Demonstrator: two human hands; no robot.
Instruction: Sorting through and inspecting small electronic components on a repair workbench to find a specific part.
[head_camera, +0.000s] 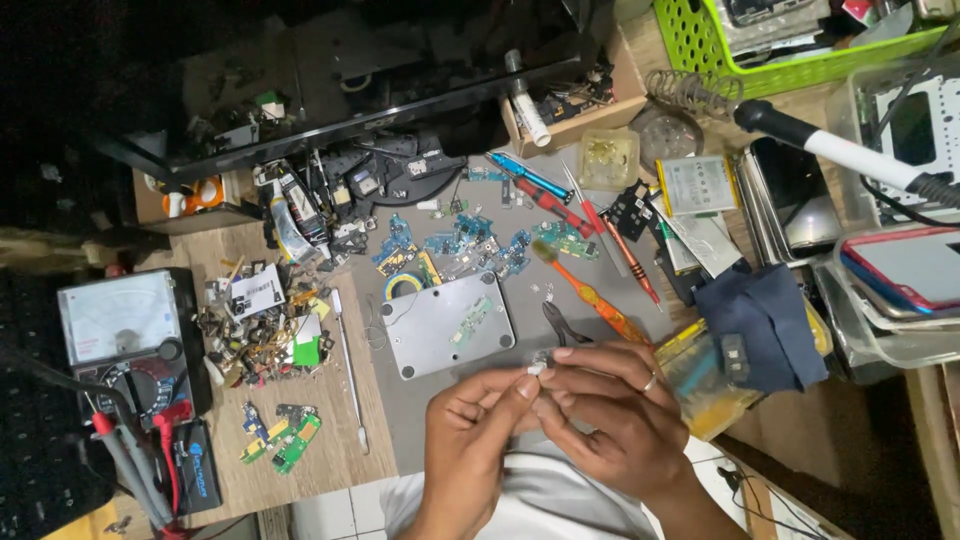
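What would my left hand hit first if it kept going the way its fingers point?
Probably the right hand: the left hand points up and right, its fingers pinching a small white part against it. Beyond lies black pliers.

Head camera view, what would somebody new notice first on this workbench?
Probably the two hands low in the middle: the left hand and right hand meet, fingers pinching a tiny white part. Just above them lies a grey metal plate, with blue-green circuit boards scattered beyond it. At the far left sits an analog multimeter with red and black probes, and a bright green basket stands out top right.
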